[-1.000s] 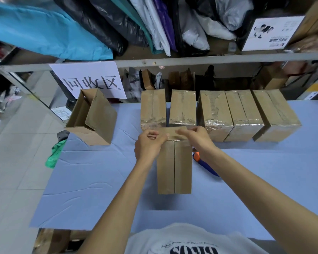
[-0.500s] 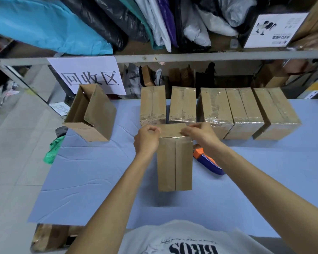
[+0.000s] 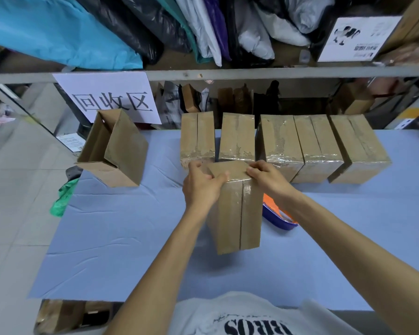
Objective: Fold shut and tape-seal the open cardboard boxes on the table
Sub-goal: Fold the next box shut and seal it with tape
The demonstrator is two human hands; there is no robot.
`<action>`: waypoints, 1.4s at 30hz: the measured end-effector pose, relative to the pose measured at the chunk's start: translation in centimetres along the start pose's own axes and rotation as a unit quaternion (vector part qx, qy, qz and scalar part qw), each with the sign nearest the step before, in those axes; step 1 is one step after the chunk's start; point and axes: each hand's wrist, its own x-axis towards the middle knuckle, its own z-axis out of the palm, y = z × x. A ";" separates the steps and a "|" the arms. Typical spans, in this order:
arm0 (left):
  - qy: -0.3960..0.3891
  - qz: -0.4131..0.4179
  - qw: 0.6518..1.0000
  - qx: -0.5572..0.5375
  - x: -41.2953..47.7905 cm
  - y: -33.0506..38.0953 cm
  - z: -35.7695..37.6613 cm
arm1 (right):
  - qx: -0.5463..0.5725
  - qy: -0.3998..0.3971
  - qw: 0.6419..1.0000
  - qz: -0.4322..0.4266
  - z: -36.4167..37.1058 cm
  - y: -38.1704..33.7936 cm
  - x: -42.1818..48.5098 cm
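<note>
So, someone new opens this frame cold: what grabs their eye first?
Dead centre, the left hand and right hand grip the far end of a cardboard box at the middle of the blue table. Behind it runs a row of five taped boxes. At the left, an open box lies on its side below a white sign.

White paper sign (image 3: 109, 97) on shelf rail (image 3: 252, 73); crumpled green plastic (image 3: 62, 200) lower left.

A white paper sign (image 3: 111, 102) hanging from the shelf rail (image 3: 228, 74) reads 回收区 in large black characters. Well below the rail, the person's white shirt (image 3: 252, 317) shows BROS, upside down. Print on the white box (image 3: 356, 39) above the rail is too small to read.
</note>
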 end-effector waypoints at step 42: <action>0.075 0.276 0.952 0.110 -0.8 -3.4 -0.4 | -0.286 0.125 0.875 -0.370 1.5 1.1 -2.5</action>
